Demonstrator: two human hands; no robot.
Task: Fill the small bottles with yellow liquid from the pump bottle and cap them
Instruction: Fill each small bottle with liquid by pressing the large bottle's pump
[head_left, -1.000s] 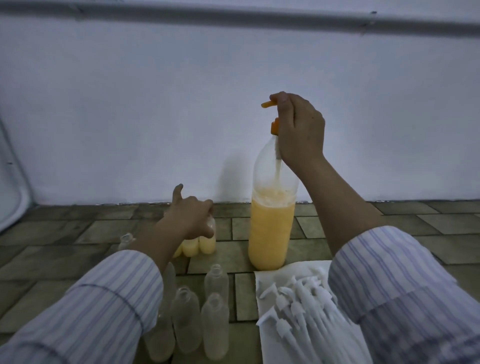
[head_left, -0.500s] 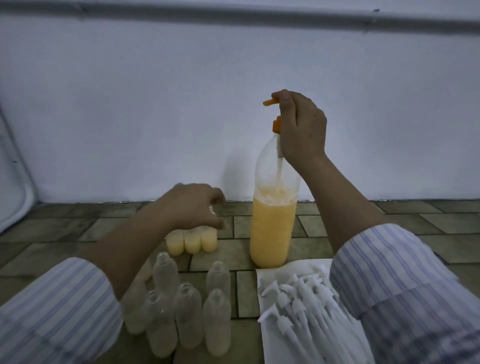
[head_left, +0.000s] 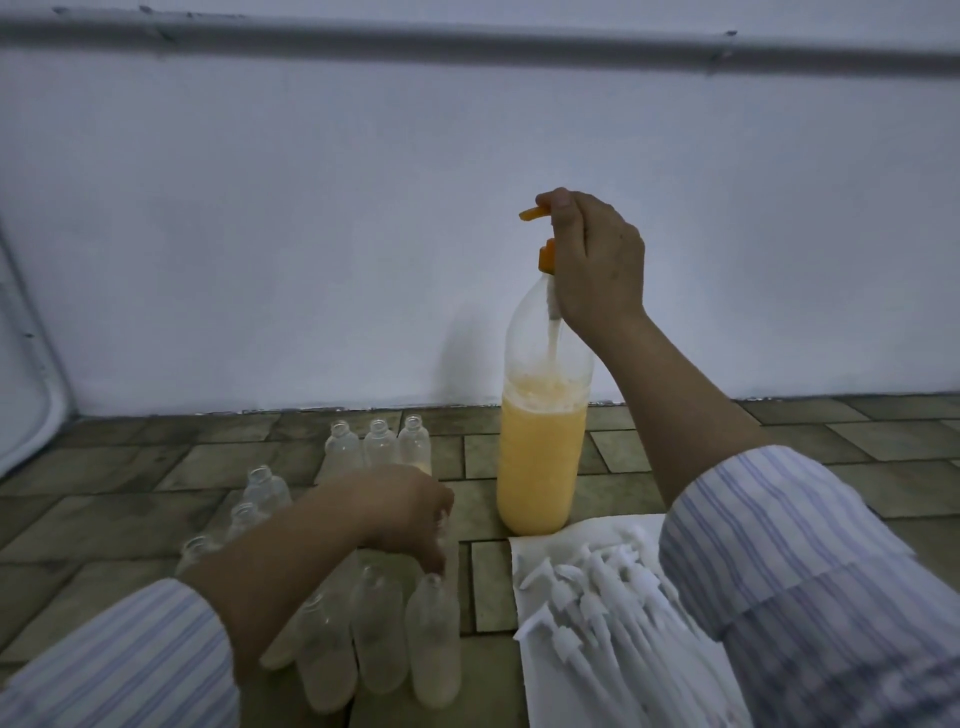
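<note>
Our right hand (head_left: 597, 270) has its fingers curled round the orange pump head (head_left: 545, 249) of the pump bottle (head_left: 540, 441), thumb up by the nozzle that juts to the left. Our left hand (head_left: 400, 509) reaches down with its fingertips gathered over the mouth of one empty small bottle (head_left: 434, 649) in the near cluster; whether they already pinch its neck or only touch it we cannot tell. We judge that little bottle to be light, thin-walled plastic: stiff enough to stand but easy to knock over among its neighbours, so the neck just below the rim is the sensible place to take it, lifting straight up. The pump bottle is tall, soft-sided and about half full of yellow liquid, so it should be bottom-heavy yet liable to rock if we press the pump off-centre; steadying it from the top as we do now seems right. Three more small bottles (head_left: 376, 444) stand in a row farther back, their lower halves hidden behind our left hand, so we cannot say how full they are. To our right a white sheet (head_left: 524, 551) carries a heap of white pump caps (head_left: 597, 613), just beside the big bottle's base. Everything rests on a tiled floor (head_left: 130, 467) of dull, uneven-looking slabs with grout lines that could tip a narrow base, running up to a plain pale wall (head_left: 260, 234) with a pipe (head_left: 467, 41) along its top.
</note>
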